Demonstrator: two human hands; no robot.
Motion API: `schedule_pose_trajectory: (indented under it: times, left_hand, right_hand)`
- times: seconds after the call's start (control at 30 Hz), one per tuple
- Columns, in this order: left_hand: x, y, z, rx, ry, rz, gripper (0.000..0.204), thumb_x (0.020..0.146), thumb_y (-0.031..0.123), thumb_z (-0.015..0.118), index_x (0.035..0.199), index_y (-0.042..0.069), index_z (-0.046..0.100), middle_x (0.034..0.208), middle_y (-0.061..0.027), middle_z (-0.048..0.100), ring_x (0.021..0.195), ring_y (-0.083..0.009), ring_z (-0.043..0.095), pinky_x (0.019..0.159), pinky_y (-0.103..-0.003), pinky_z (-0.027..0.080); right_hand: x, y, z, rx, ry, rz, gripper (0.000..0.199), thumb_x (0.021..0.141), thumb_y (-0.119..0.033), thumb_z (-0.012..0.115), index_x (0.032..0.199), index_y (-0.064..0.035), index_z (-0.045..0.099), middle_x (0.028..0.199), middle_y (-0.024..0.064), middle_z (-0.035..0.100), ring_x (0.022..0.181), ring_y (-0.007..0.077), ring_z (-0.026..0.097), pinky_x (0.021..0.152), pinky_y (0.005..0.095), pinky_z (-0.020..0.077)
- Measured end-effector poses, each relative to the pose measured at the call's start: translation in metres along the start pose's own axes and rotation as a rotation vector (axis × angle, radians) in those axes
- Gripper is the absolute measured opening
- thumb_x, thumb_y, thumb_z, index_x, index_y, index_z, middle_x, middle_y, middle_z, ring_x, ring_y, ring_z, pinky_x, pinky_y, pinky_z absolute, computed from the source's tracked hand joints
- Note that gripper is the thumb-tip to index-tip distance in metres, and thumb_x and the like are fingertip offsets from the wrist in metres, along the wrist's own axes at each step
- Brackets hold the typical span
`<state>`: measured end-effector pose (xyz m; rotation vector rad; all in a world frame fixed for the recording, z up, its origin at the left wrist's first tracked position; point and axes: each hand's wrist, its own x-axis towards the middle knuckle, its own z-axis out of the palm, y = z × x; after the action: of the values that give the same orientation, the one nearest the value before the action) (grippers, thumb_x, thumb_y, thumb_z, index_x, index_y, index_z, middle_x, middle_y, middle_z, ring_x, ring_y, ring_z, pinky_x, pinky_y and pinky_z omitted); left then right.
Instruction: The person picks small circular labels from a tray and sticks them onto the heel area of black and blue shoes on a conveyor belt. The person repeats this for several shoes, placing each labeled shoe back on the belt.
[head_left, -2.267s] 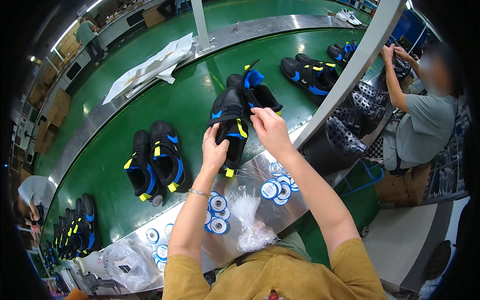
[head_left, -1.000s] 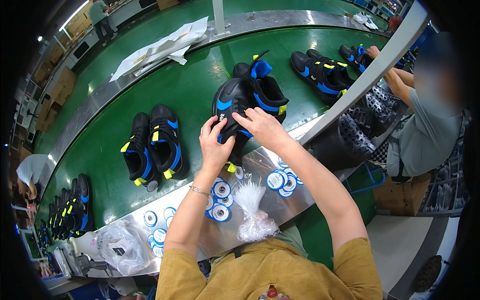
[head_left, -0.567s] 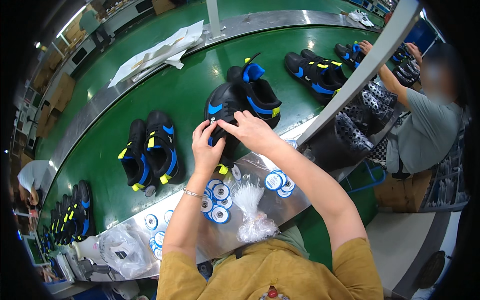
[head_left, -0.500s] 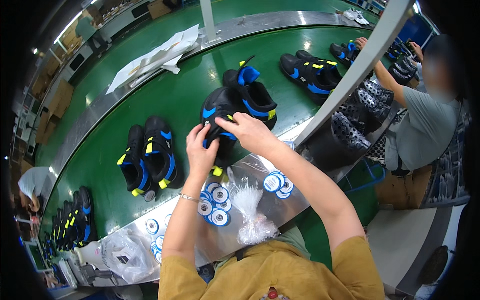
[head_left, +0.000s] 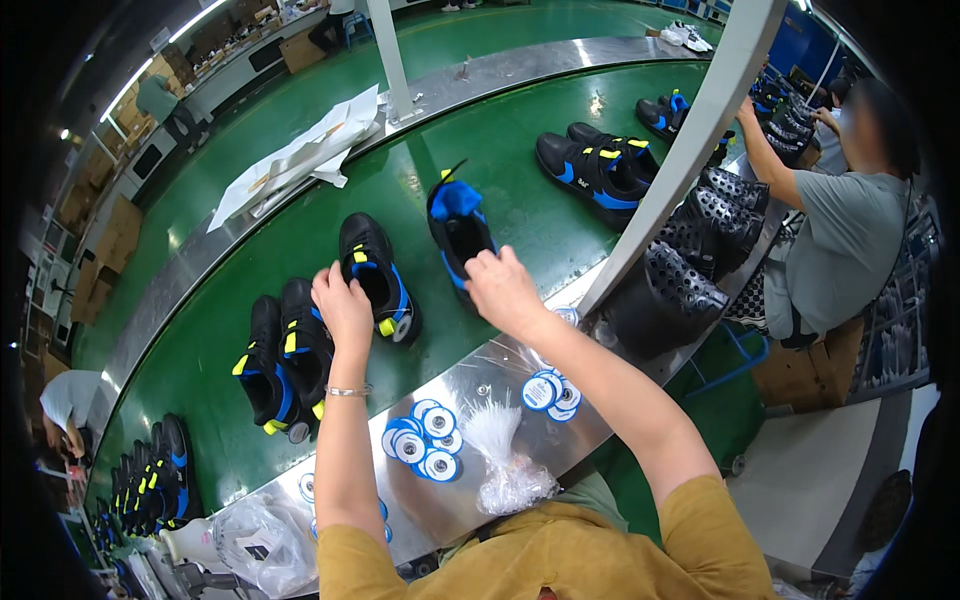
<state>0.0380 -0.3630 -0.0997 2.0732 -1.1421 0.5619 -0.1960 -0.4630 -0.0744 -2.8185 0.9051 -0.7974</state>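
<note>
Left hand point(head_left: 343, 300): and it's swung leftward, fingers curled at the left side of the black-and-blue low shoe with yellow tabs point(head_left: 380, 270); whether that grip has hold, I can't tell.
Shifted shoe: now standing just right of two matching black, blue and yellow shoes point(head_left: 285, 350), parted from its mate, a pale round tag at its heel.
Raised-flap shoe: here's the mate, the black shoe with a bright blue flap standing up point(head_left: 463, 240), alone mid-surface, toe pointing away.
Right hand point(head_left: 482, 275): off the first shoe, grip narrow, closed on this one's heel end.
Upshot: both hands shared one shoe; now the work is split across two, the flap still up.
Green surface point(head_left: 210, 440): a row of dark shoes point(head_left: 150, 480) at left, another black-and-blue pair point(head_left: 598, 168) off right.
Steel bench edge point(head_left: 565, 440): clear plastic bag point(head_left: 262, 545), blue-rimmed round labels point(head_left: 425, 440), clear thin plastic strands in a bunch point(head_left: 490, 430).
Room: someone bent over point(head_left: 72, 400) far left; a slanted pale post point(head_left: 700, 170); a co-worker in grey point(head_left: 850, 230) at right.
</note>
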Motion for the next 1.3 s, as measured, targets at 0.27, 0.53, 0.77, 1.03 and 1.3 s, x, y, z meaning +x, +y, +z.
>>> schedule_pose_trajectory:
  times: [0.27, 0.53, 0.77, 1.03, 1.3]
  left_hand:
    - [0.016, 0.085, 0.032, -0.509, -0.386, -0.129, 0.065, 0.084, 0.021, 0.071, 0.134, -0.009, 0.042, 0.122, -0.0298, 0.059, 0.114, -0.0419, 0.058, 0.096, -0.043, 0.047]
    - [0.005, 0.097, 0.05, -0.544, -0.417, -0.211, 0.054, 0.076, 0.005, 0.06, 0.128, -0.006, 0.051, 0.108, -0.0242, 0.066, 0.1, -0.0392, 0.065, 0.089, -0.043, 0.051]
    - [-0.01, 0.082, 0.057, -0.873, -0.359, -0.328, 0.051, 0.077, 0.001, 0.059, 0.126, -0.008, 0.051, 0.113, -0.0195, 0.066, 0.104, -0.0267, 0.066, 0.092, -0.034, 0.051]
    - [-0.012, 0.107, 0.028, -0.631, -0.385, -0.188, 0.051, 0.077, 0.004, 0.06, 0.126, -0.003, 0.048, 0.114, -0.0222, 0.065, 0.106, -0.0335, 0.065, 0.091, -0.041, 0.051]
    - [-0.024, 0.088, 0.032, -0.733, -0.277, -0.147, 0.061, 0.081, -0.009, 0.054, 0.138, 0.005, 0.036, 0.126, -0.0217, 0.054, 0.101, -0.0287, 0.065, 0.081, -0.036, 0.054]
  right_hand:
    - [0.027, -0.004, 0.002, 0.35, 0.294, 0.301, 0.019, 0.084, -0.017, 0.067, 0.087, -0.002, 0.056, 0.092, 0.0144, 0.063, 0.089, 0.0348, 0.059, 0.076, 0.0447, 0.0494]
    - [0.048, 0.036, 0.039, 0.609, 0.07, 0.538, 0.042, 0.08, -0.002, 0.06, 0.121, -0.0039, 0.054, 0.111, 0.0207, 0.064, 0.109, 0.0404, 0.059, 0.089, 0.0456, 0.0488]
    - [0.035, 0.036, 0.046, 0.53, 0.246, 0.113, 0.023, 0.07, 0.007, 0.052, 0.09, -0.0014, 0.06, 0.098, 0.0158, 0.063, 0.1, 0.0373, 0.058, 0.084, 0.0443, 0.048]
    - [0.052, 0.016, 0.002, 0.484, 0.114, 0.255, 0.039, 0.074, -0.012, 0.068, 0.109, -0.0003, 0.055, 0.105, 0.0179, 0.06, 0.1, 0.0372, 0.059, 0.086, 0.0427, 0.0489]
    - [0.055, 0.02, -0.004, 0.375, -0.092, 0.041, 0.029, 0.075, 0.003, 0.053, 0.096, -0.0111, 0.067, 0.102, 0.0143, 0.065, 0.095, 0.0373, 0.061, 0.081, 0.0451, 0.0497]
